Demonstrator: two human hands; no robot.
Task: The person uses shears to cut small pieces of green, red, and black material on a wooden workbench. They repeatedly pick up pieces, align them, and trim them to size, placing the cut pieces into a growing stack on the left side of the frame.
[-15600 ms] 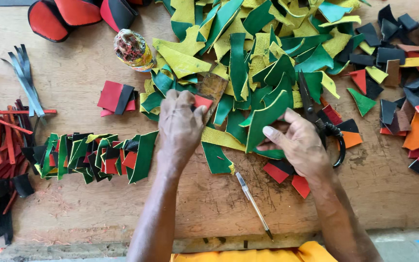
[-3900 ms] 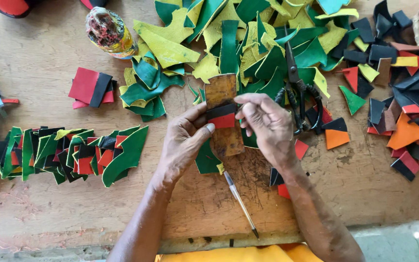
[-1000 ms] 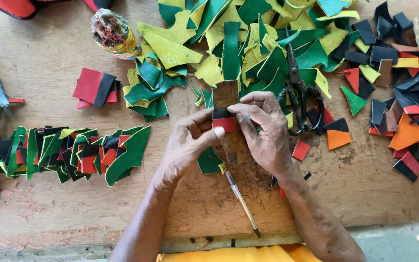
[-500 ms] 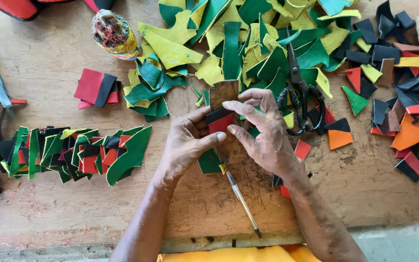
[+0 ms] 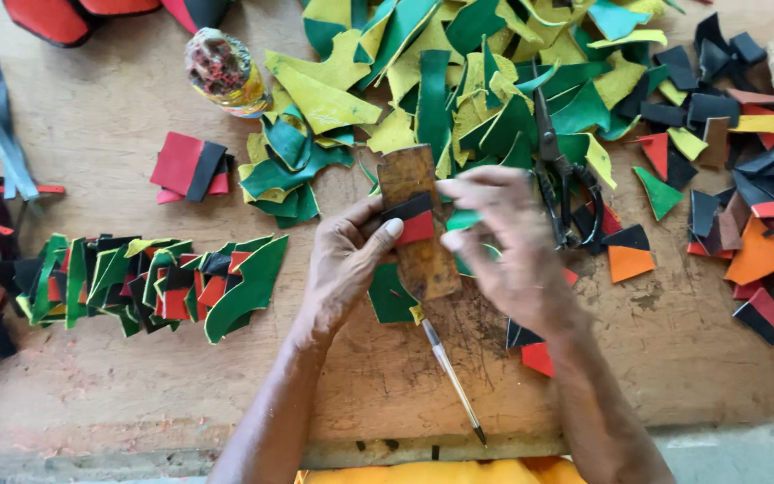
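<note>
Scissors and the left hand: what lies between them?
In the head view, between the scissors and left hand lie the brown block, red-black piece and right hand.

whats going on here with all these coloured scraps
A person sits at a wooden board. The left hand pinches a small black-and-red piece against a brown block, while the right hand touches it from the other side. Scissors lie by the green and yellow scrap pile, and a row of joined pieces sits left.
</note>
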